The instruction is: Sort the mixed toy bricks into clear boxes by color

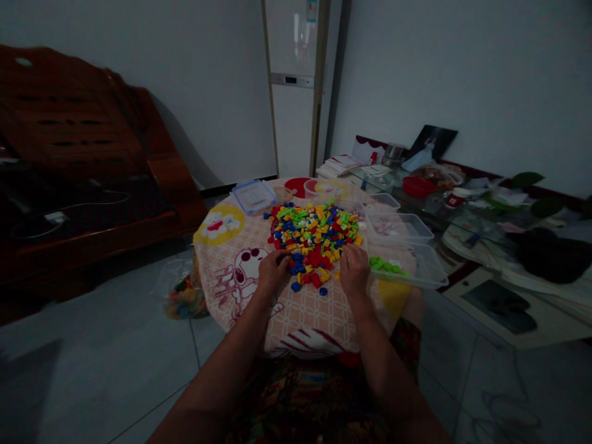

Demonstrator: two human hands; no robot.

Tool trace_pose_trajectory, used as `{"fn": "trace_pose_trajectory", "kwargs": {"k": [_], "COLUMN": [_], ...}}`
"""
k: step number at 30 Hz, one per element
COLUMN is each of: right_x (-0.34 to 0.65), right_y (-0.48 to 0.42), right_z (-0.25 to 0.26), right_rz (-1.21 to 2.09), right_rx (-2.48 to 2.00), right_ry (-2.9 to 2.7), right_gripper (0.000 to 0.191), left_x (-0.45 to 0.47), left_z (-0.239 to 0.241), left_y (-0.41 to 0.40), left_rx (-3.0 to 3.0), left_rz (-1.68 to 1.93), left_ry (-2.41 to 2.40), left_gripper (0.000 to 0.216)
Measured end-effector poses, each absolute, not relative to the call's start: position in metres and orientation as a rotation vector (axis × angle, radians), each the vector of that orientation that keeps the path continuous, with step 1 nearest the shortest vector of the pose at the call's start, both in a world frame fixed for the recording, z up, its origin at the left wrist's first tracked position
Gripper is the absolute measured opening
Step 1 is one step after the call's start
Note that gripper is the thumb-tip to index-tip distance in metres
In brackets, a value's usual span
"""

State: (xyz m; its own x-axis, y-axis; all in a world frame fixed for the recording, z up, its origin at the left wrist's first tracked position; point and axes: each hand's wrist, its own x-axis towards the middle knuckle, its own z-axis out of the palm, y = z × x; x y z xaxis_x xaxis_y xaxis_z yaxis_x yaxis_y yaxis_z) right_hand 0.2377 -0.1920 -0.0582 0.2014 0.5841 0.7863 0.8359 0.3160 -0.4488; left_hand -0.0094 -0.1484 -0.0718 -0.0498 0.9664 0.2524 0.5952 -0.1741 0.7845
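Note:
A heap of small toy building bricks (314,228) in red, yellow, blue and green lies on a round table with a patterned cloth (305,314). At the heap's near left edge is my left hand (274,271), its fingers curled beside some blue bricks (298,266). My right hand (355,270) is at the near right edge, thumb and fingers drawn together close to yellow bricks. What either hand holds, if anything, is too small and dark to make out. Just right of my right hand, green bricks (387,266) lie in a clear plastic box (428,266).
More clear boxes (402,227) stand along the table's right and far sides. A blue-rimmed lid (253,196) lies at the far left. A bag of colourful pieces (185,296) is on the floor to the left. A cluttered glass-topped stand with a red bowl (419,186) is at right.

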Motion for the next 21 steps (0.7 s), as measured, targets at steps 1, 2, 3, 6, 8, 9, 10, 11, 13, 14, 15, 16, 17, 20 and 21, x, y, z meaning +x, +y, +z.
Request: {"fn": "trace_pose_trajectory", "kwargs": {"k": [1,2,3,6,8,9,10,11,13,14,15,16,17,20,21], "right_x": [0.226,0.215,0.205,0.182,0.171,0.167,0.164,0.162,0.161,0.162,0.163,0.166,0.169,0.181,0.185], "right_y": [-0.190,-0.187,-0.184,-0.178,-0.178,-0.179,-0.182,-0.184,-0.190,-0.191,-0.192,-0.193,-0.192,-0.190,-0.189], "right_z": [-0.060,-0.060,-0.060,-0.057,-0.053,-0.051,-0.049,-0.048,-0.047,-0.048,-0.049,-0.050,-0.052,-0.057,-0.058], "right_rz": [-0.237,-0.187,-0.143,-0.076,-0.065,-0.062,-0.061,-0.059,-0.046,-0.038,-0.029,-0.025,-0.024,-0.036,-0.041], "right_rx": [-1.345,-1.330,-1.334,-1.425,-1.498,-1.521,-1.532,-1.528,-1.486,-1.458,-1.432,-1.418,-1.422,-1.545,-1.595], "right_ry": [-1.556,-1.630,-1.699,-1.872,-1.992,-2.054,-2.107,-2.150,-2.184,-2.173,-2.152,-2.121,-2.084,-1.976,-1.949], "right_gripper": [0.034,0.035,0.036,0.038,0.037,0.036,0.036,0.035,0.035,0.035,0.035,0.035,0.034,0.027,0.024], "left_x": [-0.009,-0.009,-0.009,-0.009,-0.009,-0.010,-0.010,-0.010,-0.010,-0.010,-0.010,-0.010,-0.010,-0.010,-0.010], "left_z": [-0.073,-0.073,-0.074,-0.074,-0.073,-0.073,-0.072,-0.071,-0.071,-0.071,-0.072,-0.072,-0.073,-0.075,-0.075], "left_y": [-0.148,-0.148,-0.148,-0.148,-0.148,-0.149,-0.149,-0.150,-0.150,-0.150,-0.149,-0.149,-0.149,-0.148,-0.149], "left_rx": [1.779,1.767,1.754,1.748,1.761,1.768,1.772,1.775,1.782,1.785,1.787,1.786,1.781,1.780,1.783], "left_rz": [1.116,1.121,1.129,1.151,1.152,1.152,1.157,1.164,1.179,1.182,1.184,1.187,1.192,1.182,1.173], "left_ry": [1.655,1.658,1.660,1.643,1.626,1.619,1.615,1.610,1.599,1.594,1.591,1.591,1.593,1.610,1.617], "left_gripper": [0.032,0.032,0.033,0.033,0.033,0.032,0.031,0.031,0.030,0.030,0.030,0.030,0.030,0.032,0.032]}}
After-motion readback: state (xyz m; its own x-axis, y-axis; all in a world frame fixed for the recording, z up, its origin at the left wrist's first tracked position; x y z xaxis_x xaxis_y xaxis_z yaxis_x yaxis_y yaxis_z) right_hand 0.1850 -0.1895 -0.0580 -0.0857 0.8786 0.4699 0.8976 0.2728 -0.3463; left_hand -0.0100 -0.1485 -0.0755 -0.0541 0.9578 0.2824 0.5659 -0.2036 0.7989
